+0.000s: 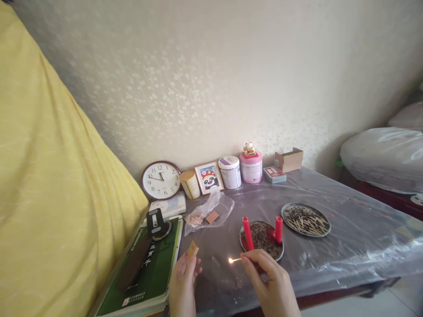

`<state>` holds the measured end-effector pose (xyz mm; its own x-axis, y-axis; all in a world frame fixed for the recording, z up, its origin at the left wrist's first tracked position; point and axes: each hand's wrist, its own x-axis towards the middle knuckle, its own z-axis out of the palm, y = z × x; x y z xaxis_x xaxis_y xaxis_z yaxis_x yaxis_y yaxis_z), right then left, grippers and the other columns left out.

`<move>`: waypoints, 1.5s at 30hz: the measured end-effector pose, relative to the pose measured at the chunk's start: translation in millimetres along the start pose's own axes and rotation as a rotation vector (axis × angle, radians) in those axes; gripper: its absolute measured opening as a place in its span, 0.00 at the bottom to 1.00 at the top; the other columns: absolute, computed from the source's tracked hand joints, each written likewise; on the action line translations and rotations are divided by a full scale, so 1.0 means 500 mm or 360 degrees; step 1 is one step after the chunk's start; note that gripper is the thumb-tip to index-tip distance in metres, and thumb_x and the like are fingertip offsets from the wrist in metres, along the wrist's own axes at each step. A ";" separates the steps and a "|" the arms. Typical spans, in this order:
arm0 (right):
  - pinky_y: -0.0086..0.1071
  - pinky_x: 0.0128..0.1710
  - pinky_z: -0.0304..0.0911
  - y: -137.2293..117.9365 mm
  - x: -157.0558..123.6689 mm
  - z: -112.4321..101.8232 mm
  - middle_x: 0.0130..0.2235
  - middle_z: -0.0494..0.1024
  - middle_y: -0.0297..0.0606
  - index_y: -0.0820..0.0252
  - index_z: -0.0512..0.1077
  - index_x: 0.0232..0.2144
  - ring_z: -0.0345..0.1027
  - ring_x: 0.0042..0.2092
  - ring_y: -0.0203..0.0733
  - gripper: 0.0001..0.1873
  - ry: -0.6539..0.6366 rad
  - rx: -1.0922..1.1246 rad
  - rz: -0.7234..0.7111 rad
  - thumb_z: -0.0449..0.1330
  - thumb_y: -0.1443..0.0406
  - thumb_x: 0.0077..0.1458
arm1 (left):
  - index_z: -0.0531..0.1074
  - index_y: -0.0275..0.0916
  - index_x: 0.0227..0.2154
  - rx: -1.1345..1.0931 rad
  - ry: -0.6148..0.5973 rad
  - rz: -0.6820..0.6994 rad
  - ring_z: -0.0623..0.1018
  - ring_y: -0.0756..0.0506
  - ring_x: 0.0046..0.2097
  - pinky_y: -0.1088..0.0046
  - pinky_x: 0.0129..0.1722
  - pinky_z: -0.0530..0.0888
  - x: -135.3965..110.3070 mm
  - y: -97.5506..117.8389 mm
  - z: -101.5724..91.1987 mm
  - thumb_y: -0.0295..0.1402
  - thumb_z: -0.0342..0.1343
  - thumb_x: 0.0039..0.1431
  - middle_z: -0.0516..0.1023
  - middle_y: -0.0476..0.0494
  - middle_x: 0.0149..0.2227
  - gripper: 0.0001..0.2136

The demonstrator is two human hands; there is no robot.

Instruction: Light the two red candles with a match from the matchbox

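Between thumb and fingers, my right hand (267,275) pinches a burning match (235,260), its flame at the left end. My left hand (185,275) is closed on a small tan matchbox (192,249), held upright. Just beyond the right hand, a round metal plate (283,254) with dark burnt residue bears two red candles. The left candle (247,234) leans slightly and the right candle (278,230) stands upright; no flame shows on either. Right of them lies a second round plate (329,228) heaped with used matchsticks (306,220).
A clear plastic bag (211,203) with small boxes lies behind my left hand. Green books (145,264) with a black phone stand (157,223) are at left, beside a yellow curtain (66,176). Along the wall stand a clock (161,180), canisters (230,172) and a framed panda picture (209,177).
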<state>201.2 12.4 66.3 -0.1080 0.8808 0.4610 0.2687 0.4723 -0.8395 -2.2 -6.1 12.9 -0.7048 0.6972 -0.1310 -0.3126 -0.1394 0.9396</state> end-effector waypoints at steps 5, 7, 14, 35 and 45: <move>0.26 0.27 0.59 -0.037 0.049 -0.001 0.27 0.74 0.32 0.55 0.74 0.28 0.65 0.27 0.36 0.12 -0.0027 0.0020 0.0044 0.55 0.58 0.60 | 0.78 0.37 0.34 -0.0047 0.0025 -0.0016 0.78 0.40 0.41 0.66 0.38 0.76 0.004 -0.002 0.003 0.38 0.68 0.40 0.79 0.39 0.39 0.16; 0.26 0.26 0.59 -0.041 0.063 -0.001 0.26 0.74 0.32 0.55 0.74 0.28 0.65 0.26 0.36 0.12 -0.0026 0.0044 0.0095 0.56 0.59 0.60 | 0.77 0.37 0.34 -0.0059 0.0025 -0.0035 0.79 0.40 0.41 0.66 0.37 0.76 0.007 -0.005 0.002 0.38 0.69 0.40 0.80 0.38 0.39 0.17; 0.26 0.27 0.60 -0.019 0.064 -0.016 0.24 0.74 0.33 0.56 0.76 0.30 0.66 0.27 0.37 0.12 0.0037 0.0199 0.0231 0.58 0.56 0.57 | 0.75 0.36 0.36 0.0000 0.0047 -0.0041 0.80 0.42 0.36 0.68 0.32 0.77 0.015 -0.022 -0.006 0.37 0.70 0.38 0.81 0.39 0.36 0.20; 0.25 0.25 0.65 0.003 0.121 -0.074 0.23 0.75 0.34 0.60 0.76 0.31 0.68 0.25 0.36 0.15 0.0478 0.0546 0.0547 0.66 0.54 0.47 | 0.73 0.35 0.36 0.0023 -0.0010 -0.0104 0.80 0.43 0.29 0.70 0.26 0.77 0.024 -0.043 -0.007 0.37 0.73 0.31 0.82 0.41 0.30 0.26; 0.26 0.23 0.65 -0.004 0.122 -0.063 0.23 0.75 0.36 0.60 0.77 0.30 0.68 0.25 0.38 0.16 0.0423 0.0558 0.0558 0.65 0.54 0.47 | 0.75 0.36 0.35 0.0071 -0.0004 -0.0088 0.80 0.41 0.30 0.68 0.28 0.77 0.015 -0.032 -0.002 0.38 0.73 0.31 0.82 0.40 0.31 0.24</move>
<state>224.5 64.3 105.2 0.1876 0.9698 0.1556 -0.0938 0.1754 -0.9800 -3.2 0.6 -3.4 -0.6857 0.7046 -0.1823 -0.3221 -0.0692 0.9442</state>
